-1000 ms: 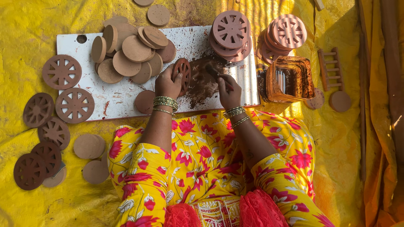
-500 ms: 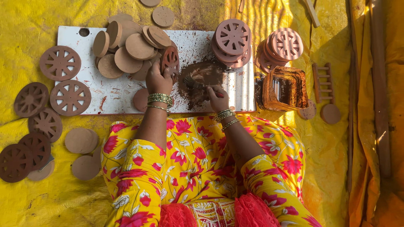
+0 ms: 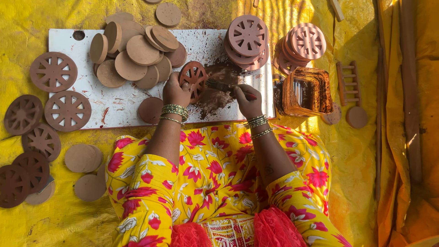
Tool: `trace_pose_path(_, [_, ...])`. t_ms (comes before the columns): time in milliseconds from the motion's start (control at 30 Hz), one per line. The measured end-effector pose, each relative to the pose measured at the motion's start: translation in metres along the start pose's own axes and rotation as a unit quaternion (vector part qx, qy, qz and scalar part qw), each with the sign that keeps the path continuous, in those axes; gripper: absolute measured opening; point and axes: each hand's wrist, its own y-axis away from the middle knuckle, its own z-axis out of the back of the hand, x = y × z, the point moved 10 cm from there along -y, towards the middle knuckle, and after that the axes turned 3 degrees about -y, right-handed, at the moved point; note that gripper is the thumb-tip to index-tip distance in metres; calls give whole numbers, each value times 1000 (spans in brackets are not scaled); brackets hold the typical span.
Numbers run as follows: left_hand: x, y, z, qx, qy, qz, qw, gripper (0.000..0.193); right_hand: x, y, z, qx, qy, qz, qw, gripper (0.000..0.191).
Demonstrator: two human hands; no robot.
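1. We see the left hand [image 3: 176,90] closed around the lower edge of a brown clay wheel [image 3: 194,77], fingers curled on its rim, holding it tilted above the white board [image 3: 114,107].
2. We see the right hand [image 3: 247,99] pinched tight on a small brush [image 3: 224,86], whose tip points left and reaches the wheel's right side.
3. The wheel sits near the middle of the board, just over a dark smear of wet clay [image 3: 215,93].
4. To the wheel's left, a heap of plain clay discs [image 3: 135,57] lies on the board; 1 more disc [image 3: 151,110] rests just beside the left wrist.
5. 2 stacks of pinkish spoked wheels [image 3: 249,39] stand at the board's right end.
6. A clay-stained container [image 3: 306,91] stands just to the right of the right hand, on the yellow sheet [image 3: 361,160].
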Motion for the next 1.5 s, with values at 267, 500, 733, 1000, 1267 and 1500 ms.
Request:
trace_pose_path(267, [4,1,-12,19,23,-5,1000,30,46,20,-40,77,213,142,964,13])
trace_pose_path(500, [1,0,-11,23,-29,-8,999,31,68,21,-46,90,234,153,956,13])
trace_pose_path(733, [-37,15,-23,64,-111,-79,989,46,71,26,-57,59,275,158,946,12])
trace_pose_path(1000, [-25,11,-12,71,-101,-11,992,38,67,21,-43,66,251,120,958,13])
trace_pose_path(1267, [-32,15,-25,88,-131,-37,987,41,72,27,-59,65,261,166,949,13])
trace_pose_path(1500, [-15,8,-21,73,-116,-2,991,38,62,21,-43,64,245,118,960,14])
